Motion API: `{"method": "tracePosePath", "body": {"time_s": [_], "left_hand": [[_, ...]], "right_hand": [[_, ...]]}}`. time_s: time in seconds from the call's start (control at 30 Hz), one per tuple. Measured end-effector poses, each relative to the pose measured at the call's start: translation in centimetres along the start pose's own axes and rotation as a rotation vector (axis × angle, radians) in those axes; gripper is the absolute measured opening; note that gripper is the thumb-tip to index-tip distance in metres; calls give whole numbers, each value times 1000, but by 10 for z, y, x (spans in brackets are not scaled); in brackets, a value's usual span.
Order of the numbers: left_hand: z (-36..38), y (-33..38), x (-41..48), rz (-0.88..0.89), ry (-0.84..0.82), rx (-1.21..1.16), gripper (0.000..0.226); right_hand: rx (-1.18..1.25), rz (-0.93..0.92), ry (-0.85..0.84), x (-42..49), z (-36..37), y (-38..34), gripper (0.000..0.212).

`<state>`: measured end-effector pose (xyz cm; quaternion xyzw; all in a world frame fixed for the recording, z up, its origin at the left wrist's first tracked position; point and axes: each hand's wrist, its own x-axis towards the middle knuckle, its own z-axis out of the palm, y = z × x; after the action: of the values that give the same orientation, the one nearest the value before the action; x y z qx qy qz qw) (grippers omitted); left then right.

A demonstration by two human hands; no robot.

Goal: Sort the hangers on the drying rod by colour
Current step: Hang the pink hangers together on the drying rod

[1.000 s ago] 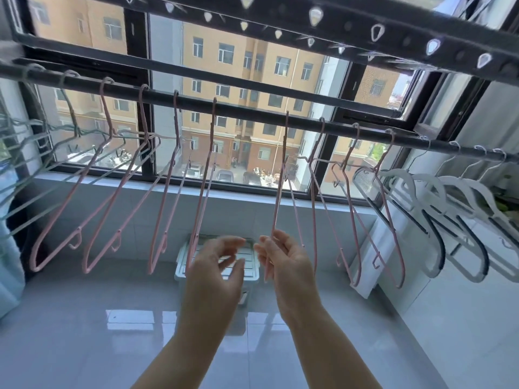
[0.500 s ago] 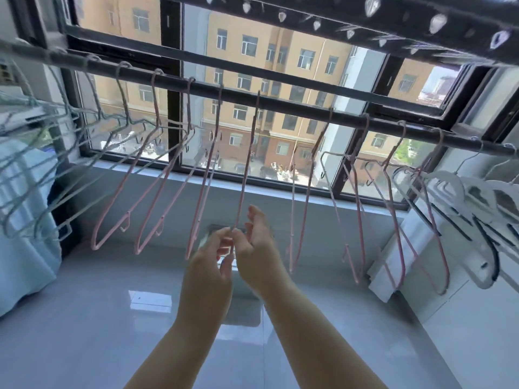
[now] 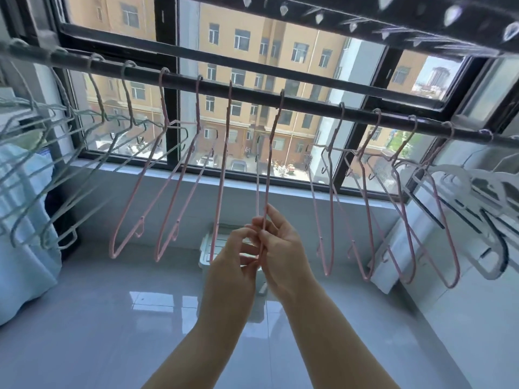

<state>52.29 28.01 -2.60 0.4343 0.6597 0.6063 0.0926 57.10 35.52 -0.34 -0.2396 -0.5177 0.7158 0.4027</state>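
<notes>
A dark drying rod (image 3: 309, 103) runs across the window. Several pale green wire hangers (image 3: 56, 153) hang at its left end. Several pink wire hangers (image 3: 174, 178) hang along the middle, and more pink hangers (image 3: 404, 220) hang to the right. White and black plastic hangers (image 3: 477, 197) crowd the right end. One pink hanger (image 3: 266, 169) hangs edge-on at the centre. My right hand (image 3: 280, 248) pinches its lower wire between fingers and thumb. My left hand (image 3: 233, 262) touches the same hanger just beside it, fingers curled around the wire.
A second rack bar with holes (image 3: 365, 15) runs overhead. A white plastic box (image 3: 207, 248) sits on the glossy tiled ledge (image 3: 112, 318) under the window. Light blue fabric (image 3: 19, 234) hangs at the left. A white folded item (image 3: 398, 254) leans at the right wall.
Both hands came together on the centre pink hanger, which slid left along the rod, away from the right pink group. The view swung left, showing more green hangers.
</notes>
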Motion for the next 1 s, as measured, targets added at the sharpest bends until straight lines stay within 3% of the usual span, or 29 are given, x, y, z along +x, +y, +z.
{"method": "tracePosePath", "body": {"time_s": [0.43, 0.6, 0.67, 0.73, 0.8, 0.9, 1.0], "left_hand": [[8, 8, -9, 33, -69, -4, 55], [2, 8, -13, 32, -58, 141, 73], [-12, 6, -11, 90, 102, 261, 66], [-26, 4, -8, 127, 277, 338, 55], [-33, 0, -3, 78, 300, 395, 52], [-31, -7, -1, -95, 190, 375, 50], [-29, -14, -7, -140, 204, 406, 29]], "right_hand": [[-30, -3, 53, -14, -9, -12, 36], [-209, 8, -18, -19, -21, -8, 48], [-411, -81, -50, -29, -24, -6, 60], [-619, -288, -53, -40, -19, -7, 63], [-715, -415, -112, -48, -8, -3, 64], [-709, -354, -254, -45, 6, 3, 60], [-698, -186, -326, -26, 16, 9, 60]]}}
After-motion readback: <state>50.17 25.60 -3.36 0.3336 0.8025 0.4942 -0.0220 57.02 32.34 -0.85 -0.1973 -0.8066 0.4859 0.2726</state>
